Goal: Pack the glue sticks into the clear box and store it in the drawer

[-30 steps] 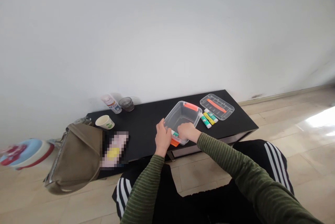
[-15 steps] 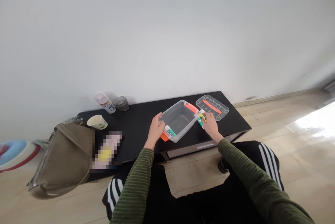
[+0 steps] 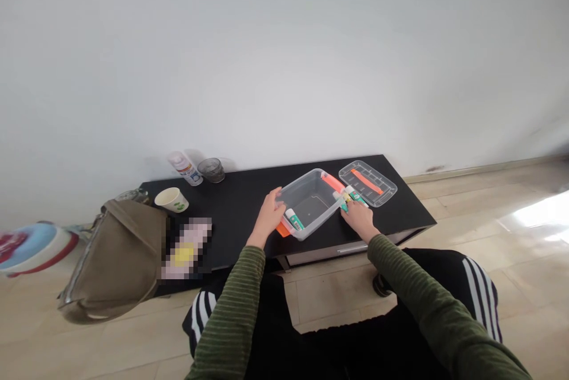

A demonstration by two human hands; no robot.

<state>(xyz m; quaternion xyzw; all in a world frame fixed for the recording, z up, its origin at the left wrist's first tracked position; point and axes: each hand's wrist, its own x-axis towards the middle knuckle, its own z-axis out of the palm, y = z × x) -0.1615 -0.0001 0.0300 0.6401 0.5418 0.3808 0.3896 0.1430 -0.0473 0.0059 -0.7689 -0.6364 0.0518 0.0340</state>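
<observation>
A clear plastic box (image 3: 313,223) with orange clips sits without its lid on the black low cabinet. My left hand (image 3: 268,215) is closed on its left rim, thumb toward the inside. One white-and-green tube (image 3: 294,219), shaped like a glue stick, lies inside at the near left end. Beside the box's right wall, my right hand (image 3: 359,217) has its fingers bent round a similar tube (image 3: 344,204) with some yellow on it, partly hidden by the fingers. Another white-and-green tube (image 3: 355,195) lies just beyond those fingers, near the lid.
The clear lid (image 3: 376,187) with its orange handle lies at the right back. To the left stand a spray can (image 3: 186,169), a dark glass (image 3: 212,171), a paper cup (image 3: 172,200), a brown bag (image 3: 118,255) and a blurred-out pink item (image 3: 191,240). A wall rises behind the cabinet (image 3: 249,190).
My right hand has lowered slightly beside the box, and a second tube now shows by its fingers. The left hand keeps its hold on the rim. The whole view has shifted slightly.
</observation>
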